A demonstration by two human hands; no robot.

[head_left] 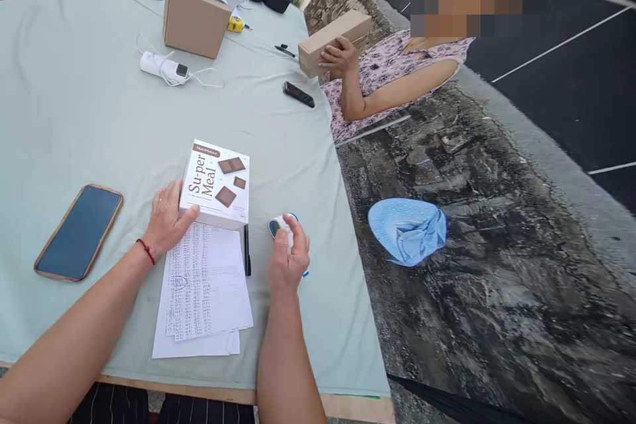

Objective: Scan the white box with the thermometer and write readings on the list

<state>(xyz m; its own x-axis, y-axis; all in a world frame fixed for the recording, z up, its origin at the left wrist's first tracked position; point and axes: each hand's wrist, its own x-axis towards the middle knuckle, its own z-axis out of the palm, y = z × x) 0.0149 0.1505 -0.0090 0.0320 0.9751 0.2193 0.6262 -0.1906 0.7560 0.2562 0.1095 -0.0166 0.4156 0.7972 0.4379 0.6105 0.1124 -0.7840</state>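
Observation:
My left hand (169, 217) is closed on the lower left corner of a white "Su-per Meal" box (209, 180) printed with chocolate squares. Its thumb lies along the near side, and the fingers are partly hidden behind the left side. The box rests on the table over the top edge of some papers (213, 291) covered in handwritten figures. In my right hand (289, 257) is a small white-and-blue device (273, 228) with a dark round window, mostly covered by the thumb and fingers. A black pen (247, 252) lies between the papers and my right hand.
A phone in a brown case (79, 232) lies at left. Farther back are a cardboard box (196, 21), a white cabled device (163, 67) and a black phone (299, 94). Across the right edge, a person's hand (340, 56) holds a carton (332, 40). A blue hat (407, 228) lies beyond the table.

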